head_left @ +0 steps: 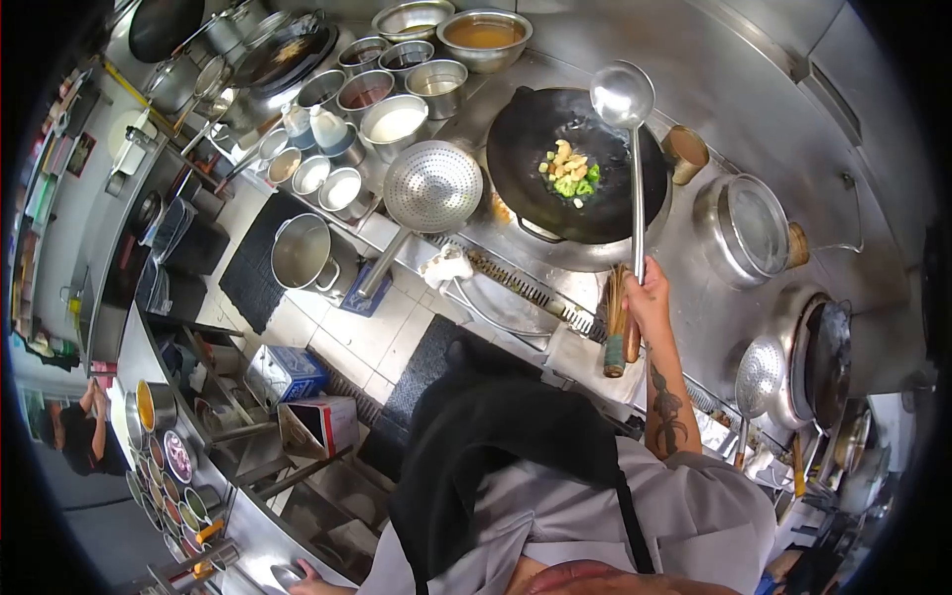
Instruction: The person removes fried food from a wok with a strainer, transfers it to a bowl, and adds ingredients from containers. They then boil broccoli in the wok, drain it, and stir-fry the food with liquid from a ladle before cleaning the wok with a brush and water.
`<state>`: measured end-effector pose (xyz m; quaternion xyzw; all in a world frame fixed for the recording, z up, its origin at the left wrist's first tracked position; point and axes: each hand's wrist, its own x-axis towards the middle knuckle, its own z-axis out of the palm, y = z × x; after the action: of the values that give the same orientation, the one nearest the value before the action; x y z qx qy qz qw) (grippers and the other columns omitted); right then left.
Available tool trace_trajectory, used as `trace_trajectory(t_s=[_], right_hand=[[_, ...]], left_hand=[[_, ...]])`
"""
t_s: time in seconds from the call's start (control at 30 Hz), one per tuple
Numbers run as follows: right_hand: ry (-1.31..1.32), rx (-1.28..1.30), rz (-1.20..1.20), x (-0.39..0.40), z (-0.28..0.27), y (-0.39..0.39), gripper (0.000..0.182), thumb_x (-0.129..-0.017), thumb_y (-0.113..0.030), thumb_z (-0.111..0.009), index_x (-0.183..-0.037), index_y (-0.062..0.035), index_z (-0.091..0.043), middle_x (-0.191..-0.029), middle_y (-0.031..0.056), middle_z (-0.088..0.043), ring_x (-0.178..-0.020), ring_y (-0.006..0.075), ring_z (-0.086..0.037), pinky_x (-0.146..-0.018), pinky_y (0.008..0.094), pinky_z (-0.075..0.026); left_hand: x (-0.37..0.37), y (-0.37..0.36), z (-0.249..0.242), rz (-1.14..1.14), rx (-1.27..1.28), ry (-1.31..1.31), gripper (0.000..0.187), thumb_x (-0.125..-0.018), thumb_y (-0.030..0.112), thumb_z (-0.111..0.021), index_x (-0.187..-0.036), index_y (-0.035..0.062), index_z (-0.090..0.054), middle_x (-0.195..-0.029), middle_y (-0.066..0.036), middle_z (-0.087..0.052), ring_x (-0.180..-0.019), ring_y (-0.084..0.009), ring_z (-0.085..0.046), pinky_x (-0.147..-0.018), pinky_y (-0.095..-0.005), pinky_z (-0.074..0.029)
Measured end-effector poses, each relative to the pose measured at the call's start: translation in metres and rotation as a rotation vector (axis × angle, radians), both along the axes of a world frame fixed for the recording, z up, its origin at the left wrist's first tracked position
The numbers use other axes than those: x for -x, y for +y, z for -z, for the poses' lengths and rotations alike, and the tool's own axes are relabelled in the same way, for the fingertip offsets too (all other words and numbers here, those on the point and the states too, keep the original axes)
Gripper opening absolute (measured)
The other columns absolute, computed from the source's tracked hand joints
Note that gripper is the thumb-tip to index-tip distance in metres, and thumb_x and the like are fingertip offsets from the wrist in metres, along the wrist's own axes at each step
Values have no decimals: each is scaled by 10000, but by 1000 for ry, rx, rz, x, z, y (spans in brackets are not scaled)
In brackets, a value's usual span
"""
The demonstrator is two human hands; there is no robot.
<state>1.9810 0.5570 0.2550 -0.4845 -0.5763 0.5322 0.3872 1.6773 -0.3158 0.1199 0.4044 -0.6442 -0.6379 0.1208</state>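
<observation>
While food pieces [573, 174] sit in a black wok [521, 198], the right grip [647, 293] curls around a ladle [623, 99]; the left grip's [309, 582] state, beside a metal dish [287, 574], cannot be told.

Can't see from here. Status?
Right hand gripping ladle. Left hand near side counter. Food in wok. Ladle hides part of wok's rim.
</observation>
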Motion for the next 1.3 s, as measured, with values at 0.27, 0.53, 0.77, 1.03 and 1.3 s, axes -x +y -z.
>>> trace_trajectory(t_s=[0.27,0.53,0.77,1.03,1.3], right_hand=[[-101,158,-91,-5,-13,-5,234,-865,-27,-531,-1091,31,-514,-635,-8,-493,-429,56,-434,-389,225,-350],[-151,143,-53,54,-26,-39,213,-873,-28,-513,-1079,27,-517,-634,-1,-494,-438,65,-449,-400,220,-351],[39,380,-61,159,-63,-34,243,-854,0,-505,-1094,35,-511,-648,25,-516,-445,89,-463,-420,222,-368],[28,575,-168,246,-72,-29,167,-848,-22,-544,-1009,22,-534,-645,2,-499,-454,86,-476,-424,232,-378],[34,637,-220,281,-59,-25,181,-838,-31,-530,-1010,25,-533,-618,13,-497,-452,95,-482,-431,240,-390]], left_hand=[[157,220,-13,747,-486,6,182,-885,305,-617,-811,170,-519,-716,36,-460,-633,-120,-466,-576,-270,-389],[278,705,-103,1803,250,627,291,-883,95,-588,-1148,-26,-580,-820,-18,-616,-692,-87,-575,-602,-226,-459],[336,970,-70,2005,776,941,421,-794,230,-671,-1158,32,-596,-1088,-211,-599,-974,-339,-611,-866,-382,-487],[371,1021,-24,2179,1462,677,680,-708,453,-696,-1220,37,-532,-1213,-242,-526,-1133,-387,-513,-963,-413,-436],[382,1020,-22,2272,1394,701,675,-704,438,-701,-1229,50,-529,-1202,-260,-513,-1115,-417,-518,-952,-436,-439]])
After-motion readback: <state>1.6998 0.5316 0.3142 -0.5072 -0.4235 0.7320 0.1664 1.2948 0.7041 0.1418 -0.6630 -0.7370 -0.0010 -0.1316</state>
